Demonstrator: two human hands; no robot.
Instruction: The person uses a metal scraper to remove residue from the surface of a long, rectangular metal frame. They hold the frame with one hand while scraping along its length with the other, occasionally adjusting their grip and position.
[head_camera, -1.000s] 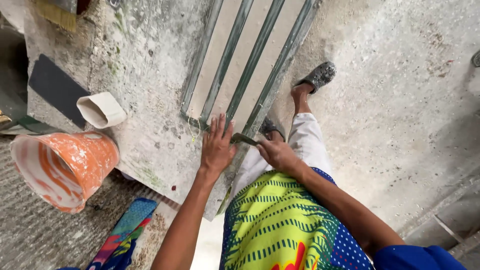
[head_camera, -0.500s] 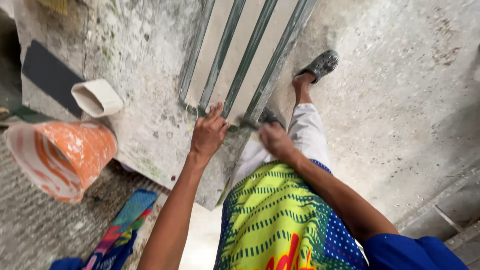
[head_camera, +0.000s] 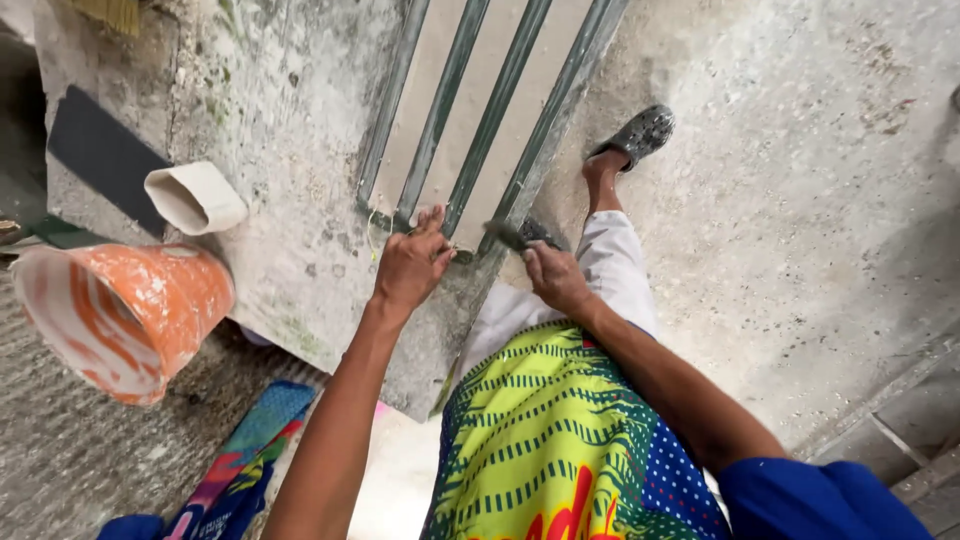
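Rough grey concrete slab (head_camera: 280, 150) before me, stained green in patches. Dusty concrete floor (head_camera: 800, 200) at my right, pale splashes, daylight across it. Orange bucket (head_camera: 125, 310) tipped at my left, white pipe piece (head_camera: 195, 197) beside it.

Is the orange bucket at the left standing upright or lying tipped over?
Tipped over. The orange bucket lies on its side beside the concrete slab, with its open mouth facing left and its striped inside visible.
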